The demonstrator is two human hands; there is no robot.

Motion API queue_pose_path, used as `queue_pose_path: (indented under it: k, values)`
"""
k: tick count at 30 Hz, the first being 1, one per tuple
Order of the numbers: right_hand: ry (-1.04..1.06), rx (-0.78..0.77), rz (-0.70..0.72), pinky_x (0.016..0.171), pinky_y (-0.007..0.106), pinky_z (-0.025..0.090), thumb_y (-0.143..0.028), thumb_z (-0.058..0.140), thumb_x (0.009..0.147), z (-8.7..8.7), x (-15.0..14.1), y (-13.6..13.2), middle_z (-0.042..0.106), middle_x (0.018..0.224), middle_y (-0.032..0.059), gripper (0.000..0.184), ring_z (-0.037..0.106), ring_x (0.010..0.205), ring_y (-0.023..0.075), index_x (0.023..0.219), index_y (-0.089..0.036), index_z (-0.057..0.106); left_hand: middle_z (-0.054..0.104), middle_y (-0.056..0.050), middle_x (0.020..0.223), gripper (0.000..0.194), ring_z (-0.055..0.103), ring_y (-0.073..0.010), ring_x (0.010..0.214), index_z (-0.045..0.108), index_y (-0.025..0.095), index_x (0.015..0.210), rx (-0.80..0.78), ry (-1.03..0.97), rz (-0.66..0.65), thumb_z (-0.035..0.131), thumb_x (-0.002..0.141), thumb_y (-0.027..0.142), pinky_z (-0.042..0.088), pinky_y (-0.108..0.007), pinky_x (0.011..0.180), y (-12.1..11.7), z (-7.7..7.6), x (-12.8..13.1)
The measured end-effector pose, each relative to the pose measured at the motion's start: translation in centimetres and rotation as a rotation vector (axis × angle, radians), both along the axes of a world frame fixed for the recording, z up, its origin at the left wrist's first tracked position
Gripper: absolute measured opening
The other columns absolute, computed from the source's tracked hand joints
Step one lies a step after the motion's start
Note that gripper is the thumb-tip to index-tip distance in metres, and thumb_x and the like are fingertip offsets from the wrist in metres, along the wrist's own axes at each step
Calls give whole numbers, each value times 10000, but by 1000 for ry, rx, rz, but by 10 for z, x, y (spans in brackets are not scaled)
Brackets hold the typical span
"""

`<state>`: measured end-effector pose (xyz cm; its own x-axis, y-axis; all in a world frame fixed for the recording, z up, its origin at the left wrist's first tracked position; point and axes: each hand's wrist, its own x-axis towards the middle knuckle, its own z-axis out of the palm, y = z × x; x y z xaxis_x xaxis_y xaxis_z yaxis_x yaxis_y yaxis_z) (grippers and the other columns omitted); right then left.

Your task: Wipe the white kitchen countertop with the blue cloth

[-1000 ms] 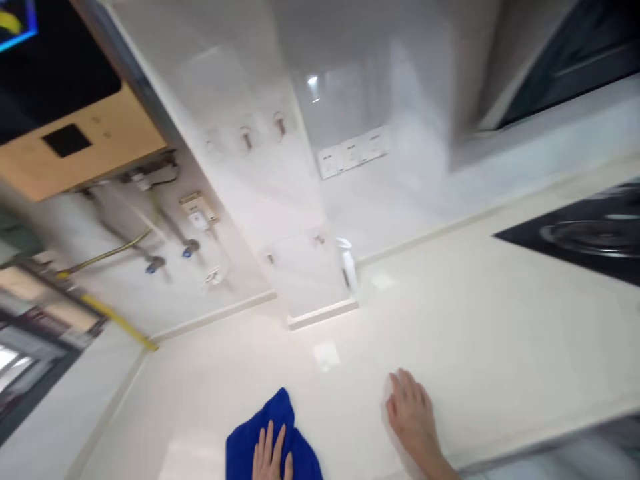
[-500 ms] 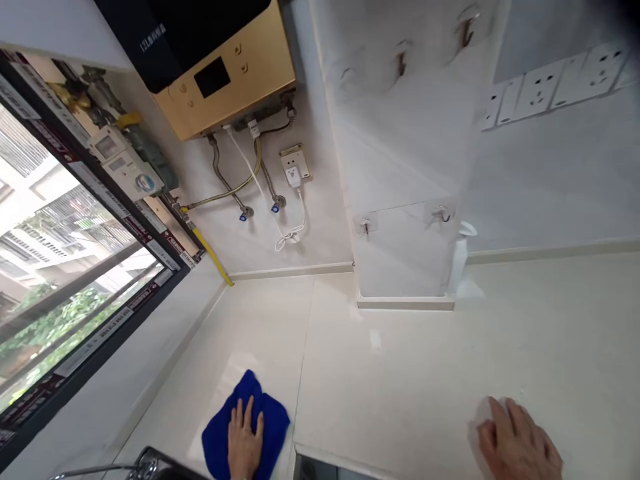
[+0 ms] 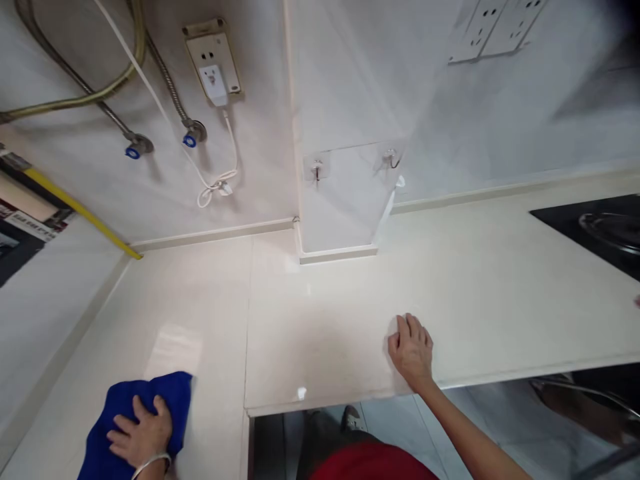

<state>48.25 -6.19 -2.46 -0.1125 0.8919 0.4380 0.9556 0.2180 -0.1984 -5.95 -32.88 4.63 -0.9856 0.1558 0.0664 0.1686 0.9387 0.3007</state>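
Note:
My left hand [image 3: 144, 430] lies flat with spread fingers on a blue cloth [image 3: 173, 390], pressing it onto the pale countertop [image 3: 320, 320] at the lower left. The cloth is spread out under the palm and partly hidden by it. Around the left wrist sits a light bracelet [image 3: 153, 463]. My right hand [image 3: 413, 352] rests on the counter near its front edge, holding nothing, its fingers a little bent and slightly apart.
A boxed wall column [image 3: 345, 207] with hooks stands at the counter's back. Left of it are a socket with a plug [image 3: 214, 83], a white cord, blue-handled valves [image 3: 190, 139] and a yellow pipe [image 3: 85, 210]. At right sits a black hob [image 3: 600, 227].
The view has swung down and closer, bringing the hob and counter edge into sight. My left hand and the cloth have turned leftward, beside the wall. The right hand still rests on the counter.

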Motion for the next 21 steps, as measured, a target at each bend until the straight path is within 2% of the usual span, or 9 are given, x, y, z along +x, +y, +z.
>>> queue_pose_path:
  k: [8, 13, 17, 21]
  values:
    - [-36, 15, -30, 1121, 522, 399, -230, 387, 921, -1, 2, 1, 482, 1450, 189, 489, 429, 1348, 311, 1394, -124, 455, 270, -287, 1602, 849, 203, -535, 1481, 396, 112, 1468, 5, 64, -130, 155, 871, 665, 228, -729, 1169, -8, -12, 17]
    - [-2, 32, -2, 1127, 553, 389, -223, 394, 920, -7, 6, 1, 472, 1459, 208, 494, 403, 1370, 329, 1397, -108, 451, 291, -290, 1599, 730, 241, -521, 1472, 399, 109, 1465, -2, 143, -204, 257, 899, 548, 319, -776, 1083, -19, -18, 52]
    - [27, 27, 33, 1134, 558, 376, -226, 383, 920, -7, 9, -1, 456, 1466, 219, 488, 371, 1393, 333, 1384, -97, 458, 325, -286, 1587, 679, 286, -521, 1452, 396, 134, 1470, -45, 147, -184, 321, 902, 497, 373, -761, 1051, -26, -16, 85]
    - [20, -10, 75, 1160, 557, 336, -228, 368, 926, -5, 13, -3, 403, 1505, 236, 509, 320, 1429, 349, 1403, -61, 422, 308, -304, 1586, 681, 259, -510, 1474, 368, 140, 1484, -73, 94, -161, 291, 918, 511, 356, -718, 1094, -29, -10, 106]
